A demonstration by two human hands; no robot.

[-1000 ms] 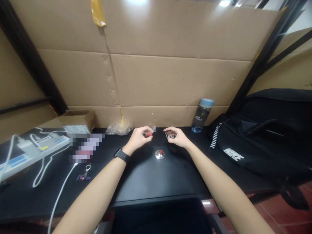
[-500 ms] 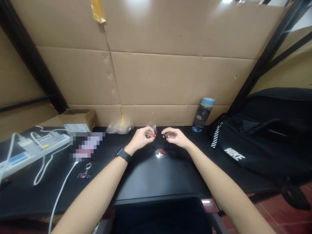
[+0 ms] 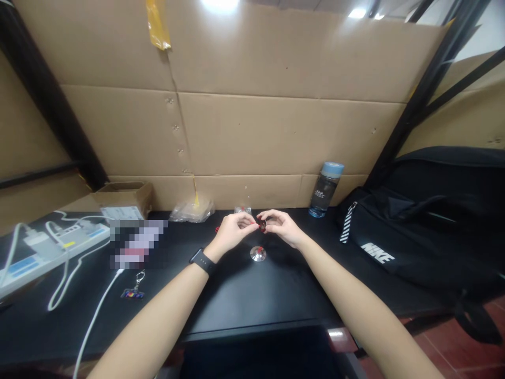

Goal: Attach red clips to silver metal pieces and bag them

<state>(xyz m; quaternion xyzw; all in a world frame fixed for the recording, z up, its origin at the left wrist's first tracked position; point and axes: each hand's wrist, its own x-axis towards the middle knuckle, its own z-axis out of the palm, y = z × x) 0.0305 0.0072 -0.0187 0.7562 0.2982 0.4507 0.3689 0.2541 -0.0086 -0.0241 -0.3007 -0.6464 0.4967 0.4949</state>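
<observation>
My left hand (image 3: 238, 228) is closed in a pinch on a thin red cord (image 3: 255, 225), and a bit of red also shows behind its knuckles. My right hand (image 3: 283, 227) grips a small round metal disc (image 3: 263, 226) by its edge, the fingers hiding much of it. Fingertips of both hands meet at the disc, above the black tabletop. Just below them on the table lies a shiny, domed metal disc (image 3: 258, 254), like a small cymbal, with red at its centre.
Clear plastic packets (image 3: 192, 210) and a cardboard box (image 3: 125, 196) stand along the back. At left are a power strip (image 3: 55, 258), a blurred-out phone-like object (image 3: 138, 243) and a keyring (image 3: 133, 292). A water bottle (image 3: 325, 190) and a black bag (image 3: 426, 237) are at right.
My hands have come together, the left moving right with the red cord, so it now touches the disc in my right hand. The disc on the table stays put.
</observation>
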